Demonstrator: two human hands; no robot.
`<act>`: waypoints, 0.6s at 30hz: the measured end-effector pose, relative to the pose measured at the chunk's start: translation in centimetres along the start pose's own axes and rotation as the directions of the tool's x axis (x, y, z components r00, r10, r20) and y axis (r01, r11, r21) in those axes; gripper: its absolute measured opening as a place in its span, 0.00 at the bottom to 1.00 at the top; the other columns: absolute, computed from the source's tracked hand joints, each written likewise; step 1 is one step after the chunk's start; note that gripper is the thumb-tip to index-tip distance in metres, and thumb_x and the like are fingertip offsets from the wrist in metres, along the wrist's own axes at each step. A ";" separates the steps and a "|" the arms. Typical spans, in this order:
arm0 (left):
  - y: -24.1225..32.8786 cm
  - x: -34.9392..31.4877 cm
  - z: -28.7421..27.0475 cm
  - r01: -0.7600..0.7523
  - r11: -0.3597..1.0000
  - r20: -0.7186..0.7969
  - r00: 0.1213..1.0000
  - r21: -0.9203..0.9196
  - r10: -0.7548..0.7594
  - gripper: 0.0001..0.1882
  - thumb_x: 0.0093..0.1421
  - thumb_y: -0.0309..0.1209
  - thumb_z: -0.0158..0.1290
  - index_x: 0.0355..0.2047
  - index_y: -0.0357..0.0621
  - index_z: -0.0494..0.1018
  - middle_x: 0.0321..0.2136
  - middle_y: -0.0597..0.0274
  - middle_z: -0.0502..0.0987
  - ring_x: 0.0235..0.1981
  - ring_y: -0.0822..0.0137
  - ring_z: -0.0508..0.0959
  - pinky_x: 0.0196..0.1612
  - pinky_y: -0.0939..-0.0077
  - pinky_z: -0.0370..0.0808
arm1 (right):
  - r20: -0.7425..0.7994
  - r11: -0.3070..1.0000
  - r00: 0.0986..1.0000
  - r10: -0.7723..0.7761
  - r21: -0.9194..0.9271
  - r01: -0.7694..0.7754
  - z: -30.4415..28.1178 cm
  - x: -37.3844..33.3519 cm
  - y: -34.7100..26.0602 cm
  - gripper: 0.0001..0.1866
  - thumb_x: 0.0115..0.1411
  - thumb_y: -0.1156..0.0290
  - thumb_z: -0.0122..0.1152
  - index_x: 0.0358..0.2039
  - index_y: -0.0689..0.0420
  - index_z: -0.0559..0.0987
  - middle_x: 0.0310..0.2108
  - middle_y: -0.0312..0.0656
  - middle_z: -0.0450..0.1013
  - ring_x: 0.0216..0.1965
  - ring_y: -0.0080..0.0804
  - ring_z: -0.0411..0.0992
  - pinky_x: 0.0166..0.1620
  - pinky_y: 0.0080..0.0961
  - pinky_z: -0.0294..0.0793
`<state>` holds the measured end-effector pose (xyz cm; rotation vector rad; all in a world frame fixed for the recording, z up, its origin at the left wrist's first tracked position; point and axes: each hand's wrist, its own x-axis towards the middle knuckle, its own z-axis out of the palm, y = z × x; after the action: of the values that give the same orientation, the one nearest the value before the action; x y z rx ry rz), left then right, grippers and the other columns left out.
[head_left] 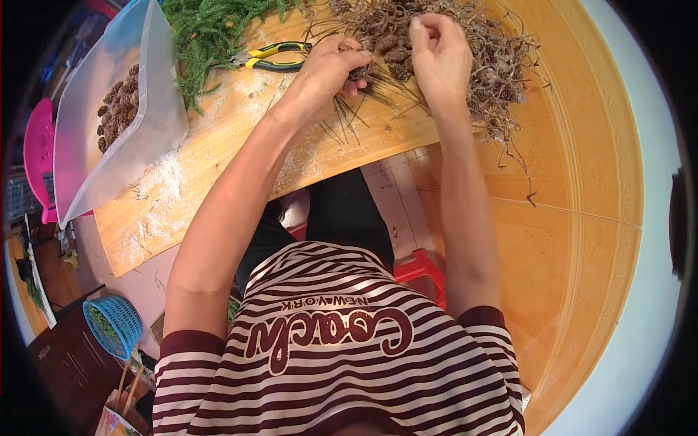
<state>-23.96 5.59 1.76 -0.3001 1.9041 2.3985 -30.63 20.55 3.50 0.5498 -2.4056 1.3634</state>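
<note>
My left hand (331,67) is closed around a small brown pine cone (358,73) over the wooden table. Thin dark wire stems (379,93) fan out on the tabletop just beside and below it. To its right, my right hand (442,62) has thumb and fingers pinched together; whatever sits between them is too small to make out. It hovers at the near edge of a heap of brown pine cones on tangled stems (502,69). Pliers with yellow and black handles (280,49) lie just left of my left hand.
Green artificial sprigs (211,36) lie at the far left of the wooden table (240,160). A clear plastic bin (163,102) holds loose pine cones (118,109). Below are a red stool (422,272) and a blue basket (113,327); a pink chair (40,160) stands left.
</note>
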 end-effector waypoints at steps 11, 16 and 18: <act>-0.4 -0.8 0.2 -0.111 0.972 0.025 0.994 0.209 0.108 0.13 0.59 0.32 0.51 0.38 0.37 0.64 0.25 0.64 0.69 0.26 0.73 0.72 0.26 0.77 0.72 | 0.427 0.955 0.861 0.276 -0.019 -0.296 1.3 -0.6 -0.7 0.15 0.60 0.61 0.56 0.27 0.61 0.77 0.19 0.33 0.69 0.21 0.15 0.63 0.25 0.16 0.62; 0.1 -1.0 0.4 -0.079 0.968 0.058 0.996 0.237 0.067 0.12 0.59 0.32 0.50 0.38 0.36 0.65 0.26 0.62 0.70 0.25 0.72 0.73 0.26 0.78 0.73 | 0.440 0.860 0.873 0.212 0.340 -0.380 3.3 -0.6 0.4 0.16 0.61 0.62 0.55 0.25 0.62 0.76 0.20 0.32 0.69 0.21 0.15 0.63 0.24 0.15 0.61; 0.3 -0.8 0.5 -0.043 0.988 0.084 0.996 0.147 0.031 0.12 0.59 0.31 0.50 0.38 0.35 0.65 0.27 0.61 0.70 0.25 0.72 0.73 0.26 0.79 0.73 | 0.399 0.899 0.897 0.192 0.295 -0.324 3.5 -0.5 0.7 0.15 0.61 0.62 0.55 0.25 0.61 0.76 0.20 0.32 0.70 0.21 0.15 0.63 0.24 0.15 0.61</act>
<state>-23.27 6.02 2.30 -0.1561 2.0542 2.2374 -30.86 17.98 1.00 0.6286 -2.6037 1.9976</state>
